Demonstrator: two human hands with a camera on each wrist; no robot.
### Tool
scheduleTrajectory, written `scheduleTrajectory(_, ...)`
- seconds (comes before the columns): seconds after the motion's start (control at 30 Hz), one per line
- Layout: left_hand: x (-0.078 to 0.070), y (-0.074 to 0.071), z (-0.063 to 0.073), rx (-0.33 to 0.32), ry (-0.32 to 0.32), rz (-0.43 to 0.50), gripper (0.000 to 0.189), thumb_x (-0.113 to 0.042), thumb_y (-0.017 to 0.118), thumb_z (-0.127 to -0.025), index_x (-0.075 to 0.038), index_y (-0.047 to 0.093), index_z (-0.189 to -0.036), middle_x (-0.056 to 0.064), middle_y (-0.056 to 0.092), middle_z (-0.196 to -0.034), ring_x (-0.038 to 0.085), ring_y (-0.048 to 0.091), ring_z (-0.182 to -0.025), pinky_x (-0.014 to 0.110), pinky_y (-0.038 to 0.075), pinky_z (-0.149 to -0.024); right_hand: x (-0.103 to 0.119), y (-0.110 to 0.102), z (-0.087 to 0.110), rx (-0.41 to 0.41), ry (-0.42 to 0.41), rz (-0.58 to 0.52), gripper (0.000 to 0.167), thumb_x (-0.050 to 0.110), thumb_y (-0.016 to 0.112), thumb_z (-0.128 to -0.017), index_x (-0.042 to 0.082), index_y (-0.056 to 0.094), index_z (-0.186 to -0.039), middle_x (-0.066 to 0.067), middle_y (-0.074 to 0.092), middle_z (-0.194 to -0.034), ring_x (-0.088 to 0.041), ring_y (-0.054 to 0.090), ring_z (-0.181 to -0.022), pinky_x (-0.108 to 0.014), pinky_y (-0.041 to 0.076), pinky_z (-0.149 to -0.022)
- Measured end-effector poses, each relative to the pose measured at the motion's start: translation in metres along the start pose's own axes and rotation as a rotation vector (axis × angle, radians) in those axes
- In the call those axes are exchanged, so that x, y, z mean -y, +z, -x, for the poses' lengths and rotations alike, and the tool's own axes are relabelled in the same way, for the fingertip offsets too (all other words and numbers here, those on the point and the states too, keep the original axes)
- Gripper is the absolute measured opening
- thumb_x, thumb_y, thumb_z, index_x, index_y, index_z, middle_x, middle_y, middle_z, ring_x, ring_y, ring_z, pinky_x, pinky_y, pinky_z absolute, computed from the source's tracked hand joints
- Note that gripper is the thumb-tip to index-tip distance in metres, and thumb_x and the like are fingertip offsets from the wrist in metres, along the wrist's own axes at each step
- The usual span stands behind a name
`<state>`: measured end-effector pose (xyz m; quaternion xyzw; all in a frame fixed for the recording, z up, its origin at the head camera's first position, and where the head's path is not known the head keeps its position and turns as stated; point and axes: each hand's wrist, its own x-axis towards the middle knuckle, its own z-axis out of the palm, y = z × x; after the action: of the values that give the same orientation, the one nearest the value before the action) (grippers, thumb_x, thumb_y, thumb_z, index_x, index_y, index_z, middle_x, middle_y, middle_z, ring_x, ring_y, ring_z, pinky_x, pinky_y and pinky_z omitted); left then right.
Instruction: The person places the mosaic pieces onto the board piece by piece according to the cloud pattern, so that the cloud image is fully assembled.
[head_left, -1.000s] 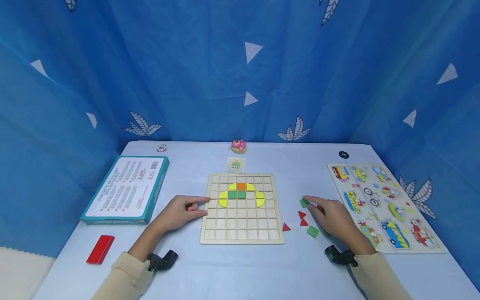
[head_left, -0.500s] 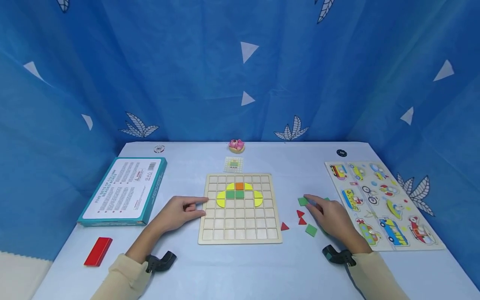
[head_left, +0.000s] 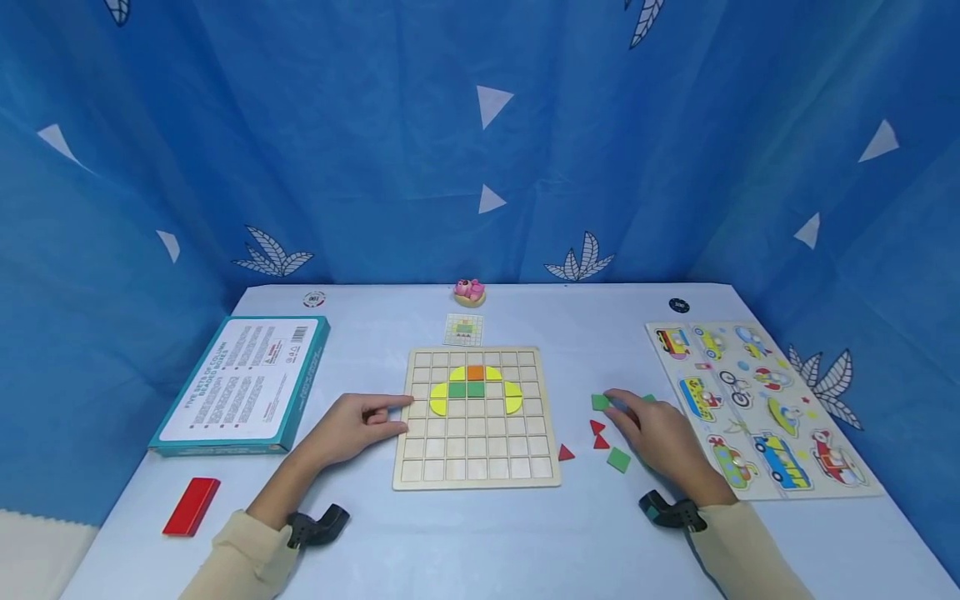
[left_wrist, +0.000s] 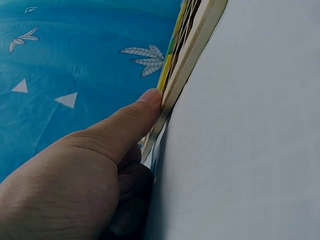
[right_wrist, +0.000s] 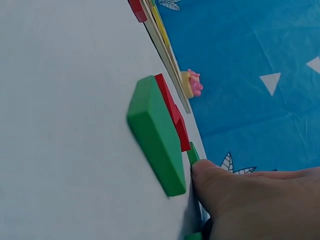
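My left hand [head_left: 352, 429] rests at the left edge of a light wooden grid board [head_left: 476, 469], index finger straight and thumb tip touching the rim. Yellow quarter-round tiles [head_left: 438, 400], an orange square [head_left: 476, 372] and two green squares [head_left: 466, 389] lie on the board. To its right, my right hand [head_left: 663, 433] pinches a green square tile [head_left: 600, 402] between thumb and index finger, low at the table. In the right wrist view the thumb covers part of that tile [right_wrist: 193, 152]. Red triangles [head_left: 598, 434] and another green square [head_left: 618, 459] lie nearby; one more green piece [head_left: 649, 397] shows behind the hand.
A small pattern card [head_left: 463, 329] and a pink figurine [head_left: 469, 292] stand beyond the board. A teal and white box [head_left: 243, 379] and a red block [head_left: 191, 506] lie left. A picture puzzle board [head_left: 757, 408] is beside my right arm.
The head view shifts slightly. My right fingertips slide a little to the right along the green tile, which now shows more of its surface. My left hand stays at the board.
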<state>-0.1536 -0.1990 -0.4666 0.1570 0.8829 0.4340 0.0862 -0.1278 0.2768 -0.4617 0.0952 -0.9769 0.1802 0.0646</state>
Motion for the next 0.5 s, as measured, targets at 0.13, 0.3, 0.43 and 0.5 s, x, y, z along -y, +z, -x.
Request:
scheduleTrajectory(0.13,-0.001,0.0,0.001,0.001,-0.001,0.009,0.044,-0.036,0.081,-0.089,-0.021,0.073,-0.129,-0.007,0.046,-0.061,0.01,0.043,-0.056,0.026,0.04,-0.06,0.001,0.0,-0.001,0.006,0.005,-0.005,0.038,0.03,0.071,-0.099,0.014,0.066,-0.133,0.011,0.044,-0.057,-0.007,0.046,-0.054,-0.025,0.038,-0.054)
scheduleTrajectory(0.3,-0.002,0.002,0.001,0.003,0.0,0.009,0.044,-0.036,0.081,-0.089,-0.021,0.073,-0.129,-0.007,0.045,-0.06,0.011,0.043,-0.055,0.026,0.04,-0.059,0.006,-0.004,-0.003,-0.005,-0.01,-0.033,0.038,0.029,0.074,-0.096,0.015,0.067,-0.131,0.01,0.043,-0.058,-0.009,0.043,-0.053,-0.025,0.036,-0.054)
scheduleTrajectory(0.43,-0.003,0.001,0.001,-0.004,0.0,0.004,0.043,-0.035,0.081,-0.089,-0.022,0.073,-0.129,-0.007,0.045,-0.06,0.011,0.043,-0.055,0.026,0.04,-0.059,0.022,-0.009,-0.011,-0.01,-0.03,-0.078,0.038,0.025,0.077,-0.094,0.014,0.068,-0.13,0.009,0.043,-0.059,-0.011,0.043,-0.052,-0.025,0.037,-0.051)
scheduleTrajectory(0.5,-0.003,0.0,0.001,-0.007,-0.001,0.001,0.043,-0.035,0.081,-0.089,-0.022,0.073,-0.129,-0.007,0.045,-0.06,0.011,0.043,-0.055,0.026,0.04,-0.06,0.034,-0.01,-0.017,0.001,-0.036,-0.096,0.039,0.024,0.077,-0.094,0.014,0.068,-0.13,0.008,0.044,-0.059,-0.011,0.043,-0.052,-0.024,0.039,-0.051)
